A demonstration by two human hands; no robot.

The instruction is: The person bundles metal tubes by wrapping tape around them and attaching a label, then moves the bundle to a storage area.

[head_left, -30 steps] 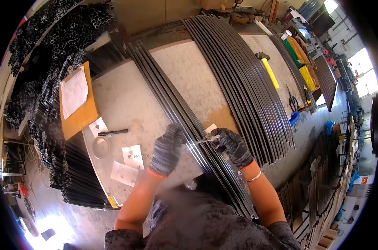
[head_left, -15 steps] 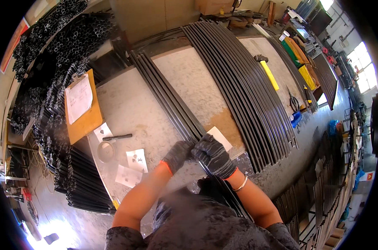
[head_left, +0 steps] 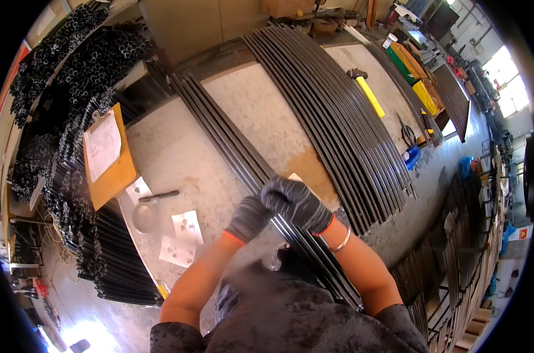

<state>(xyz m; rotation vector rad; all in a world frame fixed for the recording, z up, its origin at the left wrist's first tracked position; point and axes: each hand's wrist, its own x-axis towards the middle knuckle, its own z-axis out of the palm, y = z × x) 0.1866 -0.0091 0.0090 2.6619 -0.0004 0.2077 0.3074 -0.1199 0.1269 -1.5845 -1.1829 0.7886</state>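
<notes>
A small bundle of long dark metal tubes runs slantwise across the table, and its near ends reach over the edge beside my body. My left hand, in a dark grey knit glove with an orange cuff, is closed at the left side of the bundle. Pressed against it, my right hand is curled over the top of the tubes in a matching glove. Fingertips of both hands are largely hidden, so anything small between them cannot be made out. A pale paper slip peeks out behind the right hand.
A wide row of tubes lies to the right, with a yellow-handled hammer on it. To the left are a clipboard, a black marker, a tape roll and paper slips. Stacked tubes fill the far left.
The view has shifted slightly, so the table's contents sit further left and up. My hands stay closed together at the bundle, and more of its near end shows below them.
</notes>
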